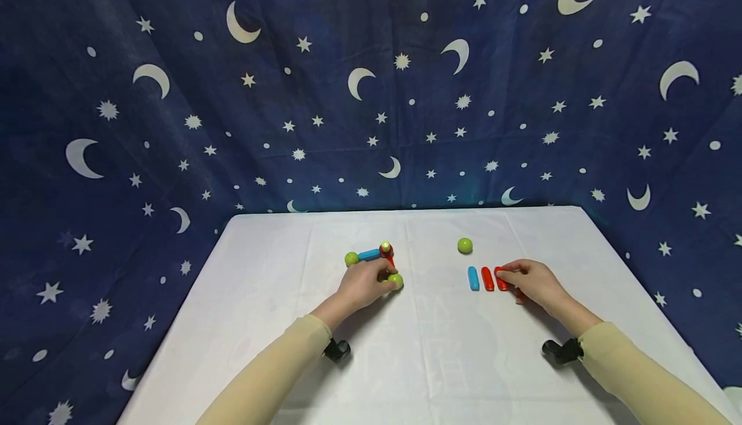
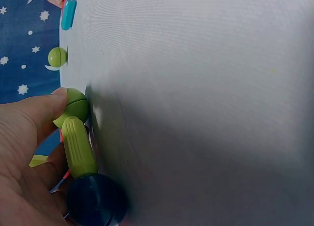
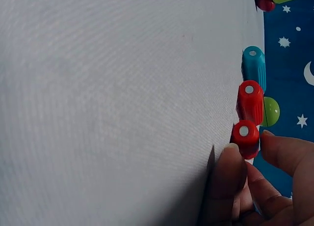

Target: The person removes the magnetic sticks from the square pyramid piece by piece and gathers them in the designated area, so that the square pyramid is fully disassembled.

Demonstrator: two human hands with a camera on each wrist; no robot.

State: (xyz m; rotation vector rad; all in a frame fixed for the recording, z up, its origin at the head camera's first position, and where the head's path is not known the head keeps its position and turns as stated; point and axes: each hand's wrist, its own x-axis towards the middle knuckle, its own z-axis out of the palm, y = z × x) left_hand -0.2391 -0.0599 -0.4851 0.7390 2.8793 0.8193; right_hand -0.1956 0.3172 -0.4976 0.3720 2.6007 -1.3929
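My left hand (image 1: pixel 364 282) grips a green ball (image 1: pixel 395 281) in a joined figure of magnetic rods and balls. In the left wrist view, a green rod (image 2: pixel 81 147) runs from that ball to a dark blue ball (image 2: pixel 95 201). The head view shows the figure's red rod (image 1: pixel 390 261), red ball (image 1: pixel 386 252), blue rod (image 1: pixel 369 255) and another green ball (image 1: pixel 351 258). My right hand (image 1: pixel 538 283) pinches a red rod (image 3: pixel 244 135) between thumb and finger. Beside it lie a second red rod (image 3: pixel 251 102) and a blue rod (image 3: pixel 254 69).
A loose green ball (image 1: pixel 465 245) stands behind the row of rods. Part of another red piece (image 1: pixel 520 298) shows under my right hand. The white cloth-covered table (image 1: pixel 440 360) ends at a dark blue curtain (image 1: pixel 324 122) with moons and stars.
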